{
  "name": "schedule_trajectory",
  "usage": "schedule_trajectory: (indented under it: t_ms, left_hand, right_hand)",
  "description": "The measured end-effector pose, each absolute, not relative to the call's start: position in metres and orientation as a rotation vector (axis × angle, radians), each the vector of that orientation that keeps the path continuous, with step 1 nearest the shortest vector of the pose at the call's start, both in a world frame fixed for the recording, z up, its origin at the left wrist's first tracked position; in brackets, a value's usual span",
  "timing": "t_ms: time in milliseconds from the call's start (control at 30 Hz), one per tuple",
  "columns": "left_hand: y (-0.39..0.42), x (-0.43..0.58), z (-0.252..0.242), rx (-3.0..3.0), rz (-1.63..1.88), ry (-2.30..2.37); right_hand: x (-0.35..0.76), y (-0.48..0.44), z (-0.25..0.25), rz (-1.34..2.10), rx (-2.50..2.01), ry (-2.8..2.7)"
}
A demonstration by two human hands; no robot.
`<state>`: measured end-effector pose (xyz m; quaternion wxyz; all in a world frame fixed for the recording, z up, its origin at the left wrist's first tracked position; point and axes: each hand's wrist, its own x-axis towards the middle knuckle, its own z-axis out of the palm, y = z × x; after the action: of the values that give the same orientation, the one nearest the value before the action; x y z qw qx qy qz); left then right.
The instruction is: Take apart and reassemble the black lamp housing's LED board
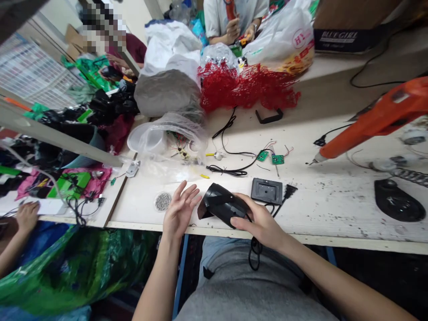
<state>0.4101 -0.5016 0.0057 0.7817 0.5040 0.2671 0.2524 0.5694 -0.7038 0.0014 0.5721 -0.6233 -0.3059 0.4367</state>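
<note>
My right hand (259, 220) grips a black plastic housing (222, 203) with a cord hanging below it, just above the table's front edge. To its left my left hand (180, 209) is raised palm up, fingers spread and holding nothing. Beside that hand sits a small round dish of screws (162, 201). A black rectangular plastic part (266, 191) lies behind my right hand, and a two-pin plug (290, 190) rests against its right side. Farther back are green circuit boards (277, 159) with thin wires and a coiled black cable (230, 170).
An orange electric screwdriver (371, 122) slants in from the right, above a flat black part (399, 200). Red netting (247, 87), white bags (170, 53) and a tipped clear tub (147, 136) stand behind. Co-workers sit across and at left, one hand (28, 216) on the table.
</note>
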Motion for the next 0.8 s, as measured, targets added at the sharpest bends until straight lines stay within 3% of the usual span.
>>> schedule_trajectory:
  t_ms: [300, 567, 800]
  left_hand:
    - [-0.518, 0.41, 0.019, 1.222, 0.054, 0.254]
    - [-0.569, 0.394, -0.001, 1.35, 0.316, 0.499]
    - [-0.578, 0.391, 0.012, 1.583, 0.445, 0.544]
  right_hand:
    - [0.577, -0.715, 0.016, 1.27, -1.405, -0.871]
    - [0.575, -0.728, 0.015, 1.244, -1.592, -0.996]
    - [0.57, -0.728, 0.015, 1.107, -1.621, -1.084]
